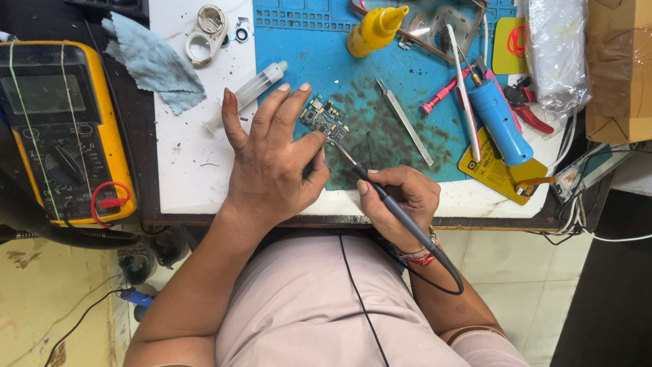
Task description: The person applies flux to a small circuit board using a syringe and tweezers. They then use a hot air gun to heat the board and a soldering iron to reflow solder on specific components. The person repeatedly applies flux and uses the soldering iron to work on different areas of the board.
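On the blue mat (380, 81), the left hand (272, 160) pinned the small circuit board (324, 117) while the right hand (401, 197) gripped a soldering iron (380, 191); a slip risked burning fingertips.

Grey multimeter screen (42, 94) left; brown package (619, 68) right.
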